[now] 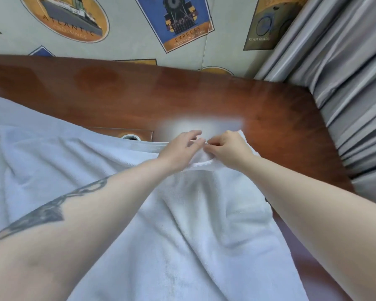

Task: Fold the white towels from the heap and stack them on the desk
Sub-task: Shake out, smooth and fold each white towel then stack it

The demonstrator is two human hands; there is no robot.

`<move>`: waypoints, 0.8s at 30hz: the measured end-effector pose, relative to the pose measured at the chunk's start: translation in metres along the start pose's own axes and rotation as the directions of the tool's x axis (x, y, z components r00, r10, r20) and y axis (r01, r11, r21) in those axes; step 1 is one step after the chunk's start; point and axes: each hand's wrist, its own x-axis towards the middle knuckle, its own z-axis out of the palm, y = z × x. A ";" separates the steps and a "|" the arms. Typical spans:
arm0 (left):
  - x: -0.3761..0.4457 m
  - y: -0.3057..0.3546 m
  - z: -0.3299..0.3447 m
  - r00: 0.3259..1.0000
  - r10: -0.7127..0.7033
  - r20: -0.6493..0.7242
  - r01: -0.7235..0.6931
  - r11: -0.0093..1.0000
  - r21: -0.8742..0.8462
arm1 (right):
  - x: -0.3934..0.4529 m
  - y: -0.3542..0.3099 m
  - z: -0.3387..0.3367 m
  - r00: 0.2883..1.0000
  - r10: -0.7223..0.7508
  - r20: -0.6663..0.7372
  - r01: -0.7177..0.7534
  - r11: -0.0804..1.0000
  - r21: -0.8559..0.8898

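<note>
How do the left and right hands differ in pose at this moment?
The left hand has its fingers spread open over the white towel; the right hand is curled, pinching the towel's edge. The left forearm is tattooed, the right bare. Both meet at the towel's far edge on the desk.

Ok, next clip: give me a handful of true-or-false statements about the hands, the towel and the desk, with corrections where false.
1. Both hands meet at the far edge of the white towel. True: the left hand and right hand are close together there.
2. The right hand is pinching towel fabric. True.
3. The towel lies on a glass table. False: it is spread over a reddish-brown wooden desk.
4. A neat stack of folded towels stands on the desk's far side. False: no stack shows there.
5. Grey curtains hang to the right of the desk. True.
6. The wall behind is plain white. False: its wallpaper carries ship and train pictures.
</note>
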 end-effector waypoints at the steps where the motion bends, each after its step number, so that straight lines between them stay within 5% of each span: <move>1: 0.012 0.008 -0.003 0.998 0.003 0.071 -0.008 0.998 0.068 | 0.002 0.003 -0.004 0.999 -0.025 -0.030 0.025 1.000 0.006; 4: 0.042 0.033 -0.012 0.998 0.023 0.058 -0.038 0.960 0.276 | 0.017 0.015 -0.019 0.991 -0.054 -0.126 0.060 0.997 0.041; 9: 0.082 0.068 0.003 0.973 0.098 -0.207 -0.017 0.933 0.361 | 0.048 0.028 -0.042 0.915 -0.197 -0.351 0.148 0.976 -0.162; 11: 0.094 0.075 0.011 0.962 0.066 -0.264 0.018 0.952 0.305 | 0.062 0.037 -0.057 0.962 -0.149 -0.230 0.125 0.985 -0.116; 14: 0.110 0.076 0.018 0.953 0.029 -0.303 0.042 0.973 0.226 | 0.079 0.056 -0.082 0.992 -0.066 0.106 0.102 0.923 -0.371; 17: 0.125 0.077 0.025 0.939 0.034 -0.342 0.035 0.981 0.193 | 0.092 0.072 -0.106 0.979 0.113 0.170 -0.004 0.843 -0.538; 21: 0.154 0.079 0.024 0.910 0.028 -0.414 0.058 0.979 0.193 | 0.111 0.092 -0.138 0.965 0.260 -0.030 -0.204 0.677 -0.707; 24: 0.172 0.078 0.021 0.946 0.080 -0.315 -0.047 0.993 0.110 | 0.120 0.098 -0.135 0.915 0.263 -0.306 -0.364 0.866 -0.344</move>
